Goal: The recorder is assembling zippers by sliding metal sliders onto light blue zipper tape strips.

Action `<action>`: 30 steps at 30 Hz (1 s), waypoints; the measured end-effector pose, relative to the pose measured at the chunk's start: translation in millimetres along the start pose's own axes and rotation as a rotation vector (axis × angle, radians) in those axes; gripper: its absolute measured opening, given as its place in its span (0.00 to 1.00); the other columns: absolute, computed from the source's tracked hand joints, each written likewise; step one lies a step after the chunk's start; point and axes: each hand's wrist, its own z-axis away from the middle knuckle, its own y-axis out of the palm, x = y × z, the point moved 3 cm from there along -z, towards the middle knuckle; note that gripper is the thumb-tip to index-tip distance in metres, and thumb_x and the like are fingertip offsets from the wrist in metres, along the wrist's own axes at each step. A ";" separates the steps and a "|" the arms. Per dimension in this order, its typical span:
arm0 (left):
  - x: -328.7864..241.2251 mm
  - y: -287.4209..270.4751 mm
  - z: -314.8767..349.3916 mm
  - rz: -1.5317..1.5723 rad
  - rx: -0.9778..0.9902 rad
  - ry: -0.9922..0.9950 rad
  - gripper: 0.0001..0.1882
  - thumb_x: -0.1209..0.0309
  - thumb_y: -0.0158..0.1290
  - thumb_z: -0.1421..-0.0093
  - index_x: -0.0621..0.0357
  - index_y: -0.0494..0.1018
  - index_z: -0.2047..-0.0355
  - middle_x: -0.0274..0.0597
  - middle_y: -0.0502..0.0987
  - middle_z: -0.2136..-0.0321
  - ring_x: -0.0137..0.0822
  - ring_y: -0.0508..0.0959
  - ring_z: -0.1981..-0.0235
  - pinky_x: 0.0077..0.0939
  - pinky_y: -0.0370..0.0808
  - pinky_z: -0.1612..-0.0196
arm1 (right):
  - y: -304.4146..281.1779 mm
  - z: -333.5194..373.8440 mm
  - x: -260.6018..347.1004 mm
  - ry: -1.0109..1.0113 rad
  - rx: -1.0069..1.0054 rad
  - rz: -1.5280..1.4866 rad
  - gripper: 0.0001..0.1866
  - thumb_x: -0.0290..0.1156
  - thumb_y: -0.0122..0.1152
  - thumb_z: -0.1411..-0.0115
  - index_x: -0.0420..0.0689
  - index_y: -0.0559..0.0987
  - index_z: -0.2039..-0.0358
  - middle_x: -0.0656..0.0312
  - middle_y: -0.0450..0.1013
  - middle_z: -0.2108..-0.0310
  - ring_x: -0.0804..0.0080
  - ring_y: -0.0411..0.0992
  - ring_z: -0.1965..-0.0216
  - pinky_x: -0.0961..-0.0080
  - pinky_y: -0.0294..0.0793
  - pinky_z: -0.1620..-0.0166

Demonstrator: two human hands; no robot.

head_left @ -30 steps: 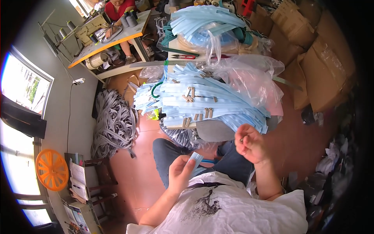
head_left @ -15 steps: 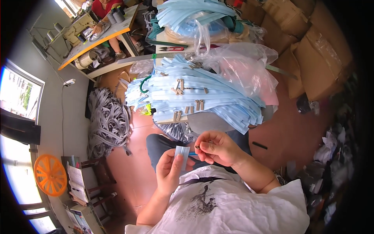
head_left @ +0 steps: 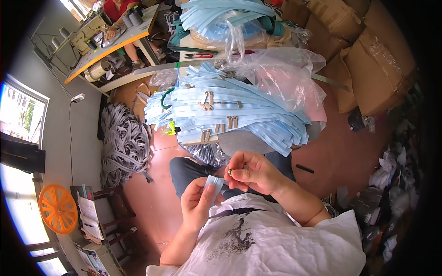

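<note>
My left hand (head_left: 195, 201) pinches the end of a light blue zipper (head_left: 214, 183) between thumb and fingers, above my lap. Close to its right, my right hand (head_left: 256, 173) grips a small metal zipper slider (head_left: 230, 173) at its fingertips, a short way from the zipper's end. Whether the two touch I cannot tell. In front of my knees a big bundle of light blue zippers (head_left: 262, 118) is spread out. Several metal zipper pulls (head_left: 232, 122) lie scattered on the bundle.
Beyond the bundle sit red-handled snips (head_left: 202, 55) and another pile of blue strips (head_left: 225, 16). Grey strips (head_left: 124, 142) are heaped on the floor at left. Cardboard boxes (head_left: 377, 69) stand far right. A person works at a sewing machine (head_left: 92, 30) at far left.
My right hand has shifted slightly left, bringing the slider nearer the zipper's end. The zipper in my left hand has tilted to the right. The whole view has moved a little.
</note>
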 end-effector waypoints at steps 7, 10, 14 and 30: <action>-1.0 -2.4 1.1 0.012 0.013 0.001 0.11 0.69 0.48 0.31 0.66 0.70 0.58 0.38 0.78 0.74 0.22 0.75 0.76 0.15 0.72 0.71 | 2.1 0.0 2.7 0.022 -0.018 -0.029 0.10 0.28 0.59 0.36 0.41 0.75 0.56 0.52 0.77 0.58 0.74 0.76 0.63 0.85 0.70 0.73; -1.9 -0.8 1.6 -0.004 0.004 0.005 0.10 0.70 0.49 0.32 0.66 0.70 0.58 0.38 0.78 0.73 0.22 0.75 0.76 0.14 0.72 0.72 | 2.9 -0.5 1.5 0.023 -0.041 0.051 0.11 0.30 0.60 0.36 0.42 0.75 0.55 0.55 0.77 0.59 0.76 0.75 0.65 0.86 0.70 0.72; -3.8 0.5 1.7 -0.083 0.019 0.034 0.08 0.72 0.51 0.33 0.66 0.71 0.59 0.37 0.78 0.72 0.21 0.76 0.76 0.13 0.72 0.73 | 8.1 -2.6 1.8 -0.005 -0.069 0.101 0.11 0.30 0.61 0.37 0.43 0.76 0.55 0.62 0.76 0.63 0.81 0.72 0.69 0.86 0.69 0.72; 2.4 -2.2 -0.2 -0.065 -0.024 0.118 0.08 0.74 0.50 0.33 0.67 0.69 0.58 0.39 0.78 0.68 0.23 0.77 0.72 0.17 0.76 0.67 | 10.7 -5.0 3.0 0.009 -0.142 0.125 0.10 0.27 0.59 0.36 0.41 0.73 0.55 0.64 0.73 0.66 0.79 0.69 0.72 0.83 0.66 0.72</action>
